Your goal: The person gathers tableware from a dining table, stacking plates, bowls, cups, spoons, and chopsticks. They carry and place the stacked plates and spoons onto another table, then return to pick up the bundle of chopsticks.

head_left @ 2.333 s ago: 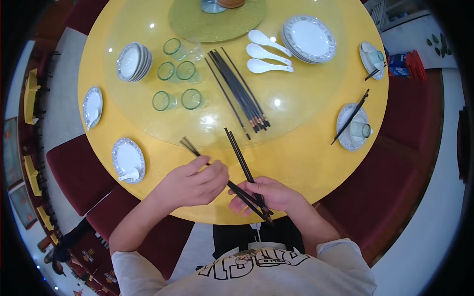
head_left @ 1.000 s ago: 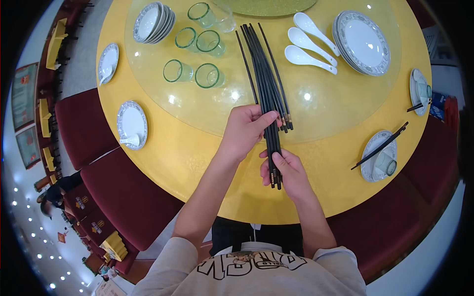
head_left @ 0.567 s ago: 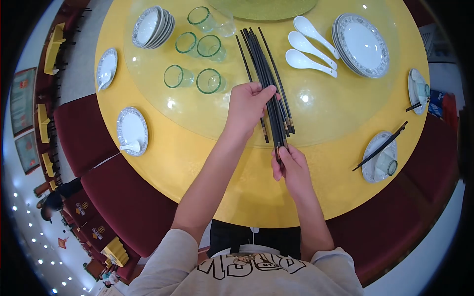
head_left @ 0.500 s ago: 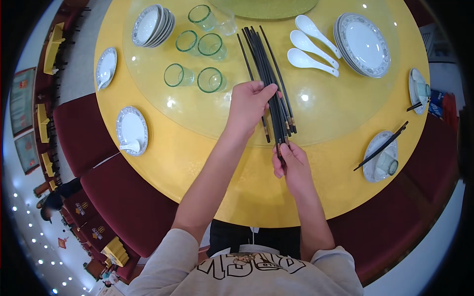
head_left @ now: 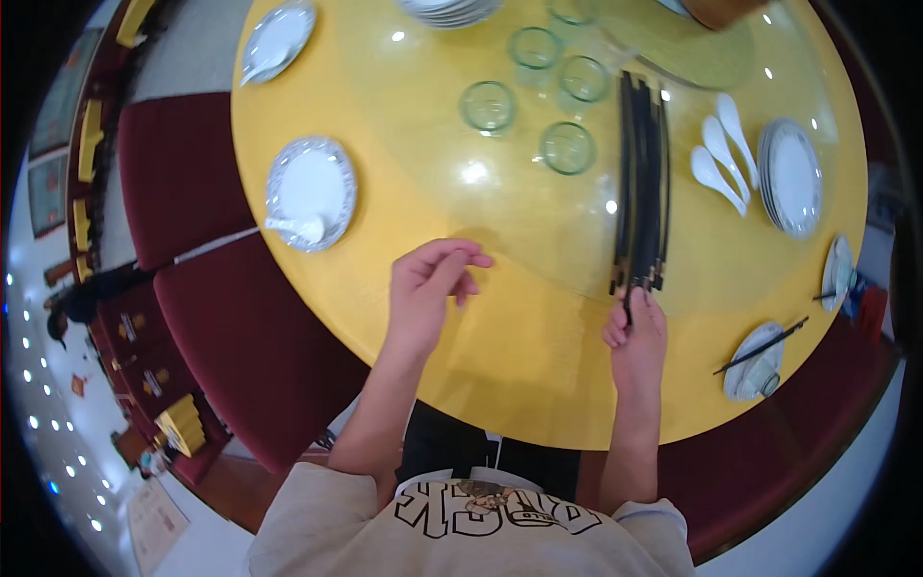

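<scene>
My right hand (head_left: 638, 332) is closed around the lower ends of black chopsticks (head_left: 642, 183), at the near end of a bundle lying on the glass turntable (head_left: 538, 226). How many of them it grips is hidden by the fingers. My left hand (head_left: 433, 284) hovers over the yellow table, away from the bundle, its fingers loosely curled and apart with nothing visible in them. Left of the bundle stand several green-rimmed glasses (head_left: 567, 149). Three white spoons (head_left: 718, 181) lie to its right, beside a stack of plates (head_left: 790, 178).
A plate with a spoon (head_left: 312, 192) sits at the left table edge, another plate (head_left: 279, 40) farther back. On the right edge, a plate (head_left: 740, 380) bears chopsticks and a glass. Stacked bowls (head_left: 450, 12) stand at the back. Dark red chairs (head_left: 255, 356) surround the table.
My left hand has let go of the chopsticks and moved left. My right hand still grips their lower ends. The view has turned left, so the tableware appears farther right.
</scene>
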The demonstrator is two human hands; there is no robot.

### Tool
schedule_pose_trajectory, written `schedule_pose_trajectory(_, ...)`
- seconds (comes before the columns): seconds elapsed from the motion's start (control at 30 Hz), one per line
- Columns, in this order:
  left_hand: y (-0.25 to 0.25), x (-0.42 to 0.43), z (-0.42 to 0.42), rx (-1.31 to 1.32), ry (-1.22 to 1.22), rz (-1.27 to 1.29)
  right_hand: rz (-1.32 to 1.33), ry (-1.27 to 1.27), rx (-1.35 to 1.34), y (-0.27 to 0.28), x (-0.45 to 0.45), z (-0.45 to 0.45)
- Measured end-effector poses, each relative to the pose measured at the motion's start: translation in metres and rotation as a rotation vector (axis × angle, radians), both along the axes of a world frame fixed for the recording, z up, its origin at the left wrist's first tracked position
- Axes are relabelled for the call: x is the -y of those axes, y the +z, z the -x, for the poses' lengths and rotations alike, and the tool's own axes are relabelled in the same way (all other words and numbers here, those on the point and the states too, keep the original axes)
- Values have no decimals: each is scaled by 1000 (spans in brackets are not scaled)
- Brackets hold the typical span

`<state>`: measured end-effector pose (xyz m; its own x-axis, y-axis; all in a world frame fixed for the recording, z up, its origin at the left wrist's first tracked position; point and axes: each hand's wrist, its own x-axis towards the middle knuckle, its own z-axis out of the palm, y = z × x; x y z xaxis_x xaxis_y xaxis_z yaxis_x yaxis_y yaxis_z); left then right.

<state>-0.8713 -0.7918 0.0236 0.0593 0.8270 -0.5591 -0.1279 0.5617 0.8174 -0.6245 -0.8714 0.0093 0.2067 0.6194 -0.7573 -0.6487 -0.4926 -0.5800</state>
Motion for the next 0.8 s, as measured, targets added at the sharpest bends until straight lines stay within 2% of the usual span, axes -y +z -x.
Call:
schedule_pose_trajectory(0.03, 1, 1, 23, -2, 33, -1, -5, -23, 48, 4, -3, 2)
schedule_pose_trajectory(0.1, 7, 2, 67, -193, 163, -76, 3, -25, 44, 9, -4, 5)
schedule_pose_trajectory(0.2, 13, -10, 125, -448, 205, -219, 66, -126, 365, 14, -6, 15)
schedule_pose_trajectory(0.23, 17, -18, 141, -444, 220, -223, 57, -115, 370, 10, -6, 14)
schedule_pose_trajectory(0.3, 26, -32, 168, -1159, -200, -476, 104, 96, 733, 1, -4, 3)
schedule_pose_trajectory(0.33, 25, -39, 180, -1268, -293, -477, 128, 158, 789, -6, -3, -7)
schedule_pose_trajectory(0.37, 23, -46, 190, -1259, -273, -491, 110, 155, 805, -4, -8, -7)
schedule_pose_trajectory(0.43, 15, -57, 206, -1447, -484, -551, 239, 325, 1030, 6, -18, -4)
schedule_pose_trajectory(0.5, 6, -66, 216, -1442, -499, -585, 268, 383, 1167, 12, -28, -1)
schedule_pose_trajectory(0.57, 1, -73, 223, -1440, -547, -588, 420, 623, 1469, 17, -36, 4)
schedule_pose_trajectory(0.63, -7, -78, 230, -1385, -560, -592, 470, 669, 1506, 13, -36, 8)
schedule_pose_trajectory(0.7, -9, -82, 235, -1335, -542, -595, 460, 738, 1725, 9, -42, 14)
schedule_pose_trajectory(0.8, -3, -84, 240, -1257, -556, -558, 529, 801, 1769, 33, -55, 29)
